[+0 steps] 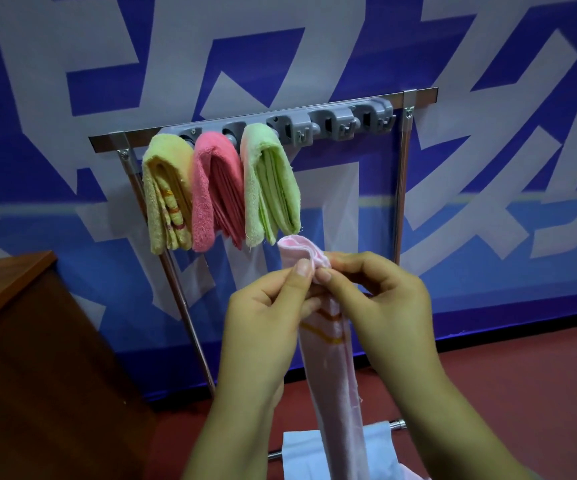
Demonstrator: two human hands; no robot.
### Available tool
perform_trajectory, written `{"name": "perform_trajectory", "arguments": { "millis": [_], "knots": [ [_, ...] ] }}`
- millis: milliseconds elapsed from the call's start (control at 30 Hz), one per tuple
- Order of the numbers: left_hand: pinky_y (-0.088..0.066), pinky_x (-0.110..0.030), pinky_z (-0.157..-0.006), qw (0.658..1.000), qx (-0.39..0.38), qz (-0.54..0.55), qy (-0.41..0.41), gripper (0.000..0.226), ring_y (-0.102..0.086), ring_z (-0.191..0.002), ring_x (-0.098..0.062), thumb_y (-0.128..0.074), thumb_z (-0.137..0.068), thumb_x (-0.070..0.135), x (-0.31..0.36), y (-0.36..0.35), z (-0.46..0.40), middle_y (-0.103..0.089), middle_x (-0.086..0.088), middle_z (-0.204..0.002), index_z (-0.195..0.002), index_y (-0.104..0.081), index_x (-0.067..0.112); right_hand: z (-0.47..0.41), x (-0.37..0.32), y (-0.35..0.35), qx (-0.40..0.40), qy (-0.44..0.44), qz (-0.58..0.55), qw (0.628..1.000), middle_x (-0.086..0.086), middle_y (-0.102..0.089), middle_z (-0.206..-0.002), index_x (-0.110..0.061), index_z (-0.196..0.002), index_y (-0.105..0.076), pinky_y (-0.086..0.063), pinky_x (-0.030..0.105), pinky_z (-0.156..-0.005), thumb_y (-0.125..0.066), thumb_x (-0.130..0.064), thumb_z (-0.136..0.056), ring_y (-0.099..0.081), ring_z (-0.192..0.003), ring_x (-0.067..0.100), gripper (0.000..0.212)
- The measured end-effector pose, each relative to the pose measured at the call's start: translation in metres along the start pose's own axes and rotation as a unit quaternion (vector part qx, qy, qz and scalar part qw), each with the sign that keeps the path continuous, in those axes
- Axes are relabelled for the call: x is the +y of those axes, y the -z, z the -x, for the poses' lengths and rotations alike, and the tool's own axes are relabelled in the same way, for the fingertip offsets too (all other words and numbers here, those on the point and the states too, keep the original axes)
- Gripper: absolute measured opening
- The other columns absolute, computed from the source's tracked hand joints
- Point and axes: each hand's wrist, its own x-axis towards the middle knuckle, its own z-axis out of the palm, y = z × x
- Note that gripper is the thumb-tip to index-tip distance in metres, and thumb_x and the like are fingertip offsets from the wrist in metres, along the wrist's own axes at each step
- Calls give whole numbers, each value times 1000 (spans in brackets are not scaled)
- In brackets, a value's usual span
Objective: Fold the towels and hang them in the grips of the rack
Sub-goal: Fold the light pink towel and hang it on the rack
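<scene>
Head view looks down past two raised hands to the rack, a steel bar on slim legs carrying a grey strip of grips.

Three grips at the strip's left end are already filled: a yellow towel, a deep pink towel and a green towel each hang doubled over, wedged at the fold so the layers fall evenly on both sides. Three grips toward the right end stand vacant.

Below the green towel, the left hand and the right hand meet at the top of a pale pink towel. Thumb and forefinger of each pinch the bunched fold, the remaining fingers curled loosely behind. The cloth drops in a long narrow strip between the wrists, its orange stripes showing just under the pinch. Gathering the fold into a tight wad likely makes it slim enough to push into a grip.

On the rack's lower rail a light blue towel is draped, probably waiting its turn. A brown cabinet stands at the left.
</scene>
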Motion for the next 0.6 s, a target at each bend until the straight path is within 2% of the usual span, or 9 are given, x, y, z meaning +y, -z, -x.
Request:
{"name": "perform_trajectory", "arguments": {
  "millis": [100,200,367,500,567,600],
  "knots": [
    [-55,-21,-59,999,-22,41,24,29,-72,-73,-20,-52,-86,23,2,0,1,-73,-17,-80,-75,-76,9,2,3,-2,21,8,-17,1000,-9,-75,-85,-21,-83,-75,-51,13,-73,-70,-6,-79,-69,-87,3,15],
    [-54,-20,-62,996,-36,73,39,30,-72,-76,-16,-52,-80,30,3,-1,2,-74,-12,-84,-74,-77,16,5,5,-5,31,10,-36,999,-6,-75,-90,-15,-88,-75,-50,11,-70,-70,-4,-78,-69,-87,2,16],
    [-54,-19,-66,994,-75,65,51,33,-71,-80,-13,-50,-79,35,3,3,2,-75,-11,-88,-83,-73,12,5,6,-3,32,18,-5,999,-12,-74,-86,-27,-84,-72,-52,13,-68,-71,-5,-78,-69,-81,1,22],
    [-56,-26,-76,995,-93,-20,6,34,-71,-89,-23,-53,-78,33,5,13,1,-73,-13,-96,-96,-73,12,0,3,5,-4,32,26,999,-15,-72,-82,-29,-82,-68,-49,10,-67,-65,-6,-84,-67,-77,-1,24],
    [-55,-26,-79,981,-27,-162,-103,22,-68,-90,-17,-60,-79,33,3,24,-5,-70,-4,-98,-92,-74,23,-3,2,9,-22,13,17,1000,-10,-72,-84,-26,-83,-68,-52,15,-71,-64,-9,-84,-67,-77,2,17],
    [-52,-22,-82,957,14,-242,-162,12,-64,-94,-9,-65,-79,33,4,30,-9,-66,3,-99,-88,-73,29,-5,2,10,-33,0,1,999,-8,-72,-83,-23,-84,-68,-53,17,-72,-64,-12,-84,-68,-78,4,12]
  ]
}}
